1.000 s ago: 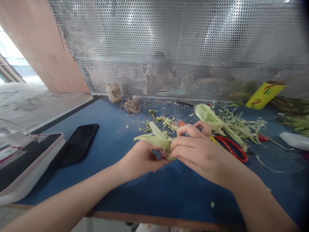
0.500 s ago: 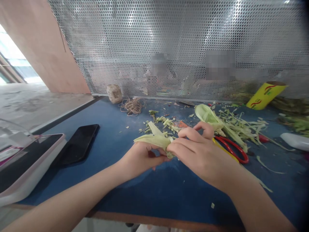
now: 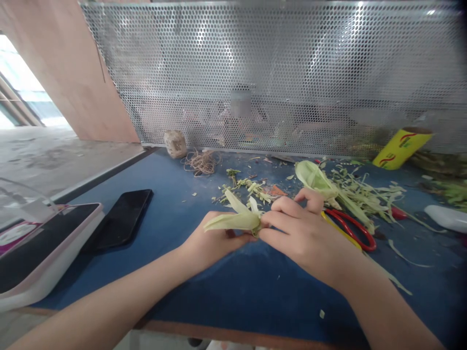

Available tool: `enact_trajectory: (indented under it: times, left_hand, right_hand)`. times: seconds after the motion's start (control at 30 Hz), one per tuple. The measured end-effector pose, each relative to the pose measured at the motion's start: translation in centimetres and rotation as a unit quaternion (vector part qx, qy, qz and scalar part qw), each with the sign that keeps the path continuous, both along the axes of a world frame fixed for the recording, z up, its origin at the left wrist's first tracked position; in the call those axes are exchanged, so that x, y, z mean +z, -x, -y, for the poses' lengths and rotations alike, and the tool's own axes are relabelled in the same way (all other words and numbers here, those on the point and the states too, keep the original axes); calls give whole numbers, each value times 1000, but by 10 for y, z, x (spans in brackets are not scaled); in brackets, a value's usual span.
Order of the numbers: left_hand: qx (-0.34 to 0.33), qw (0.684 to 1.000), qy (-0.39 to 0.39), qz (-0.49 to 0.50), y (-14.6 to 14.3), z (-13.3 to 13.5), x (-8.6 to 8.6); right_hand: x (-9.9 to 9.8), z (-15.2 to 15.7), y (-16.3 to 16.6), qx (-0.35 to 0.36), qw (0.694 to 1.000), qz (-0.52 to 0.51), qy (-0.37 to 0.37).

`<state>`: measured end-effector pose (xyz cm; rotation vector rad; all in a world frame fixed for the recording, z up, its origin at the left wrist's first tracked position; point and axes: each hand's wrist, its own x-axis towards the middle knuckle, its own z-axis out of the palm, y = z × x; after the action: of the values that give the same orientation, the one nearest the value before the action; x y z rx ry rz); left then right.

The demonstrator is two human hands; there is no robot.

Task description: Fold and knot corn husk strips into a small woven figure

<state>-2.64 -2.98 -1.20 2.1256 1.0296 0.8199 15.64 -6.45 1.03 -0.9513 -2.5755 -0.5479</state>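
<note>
Workshop, blue worktable (image 3: pixel 284 301), perforated metal screen (image 3: pixel 270 53), grey floor (image 3: pixel 62 158)

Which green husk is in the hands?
The smaller husk with splayed strips, between the left hand and right hand; the larger husk lies beyond, on the table.

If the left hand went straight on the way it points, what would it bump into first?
Most likely the right hand, just ahead at the end of the pale green leafy piece that the left hand holds, though depth is hard to judge.

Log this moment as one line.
left hand: holding pale green husk piece | right hand: touching its end | also visible: red handle loop, black phone
</note>
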Motion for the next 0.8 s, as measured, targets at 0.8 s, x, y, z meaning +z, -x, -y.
enact_trajectory:
  times: [0.8]
  left_hand:
    - [-48,987,126,84,2,2,9]
  right_hand:
    - [-5,-11,4,-11,960,-251,122]
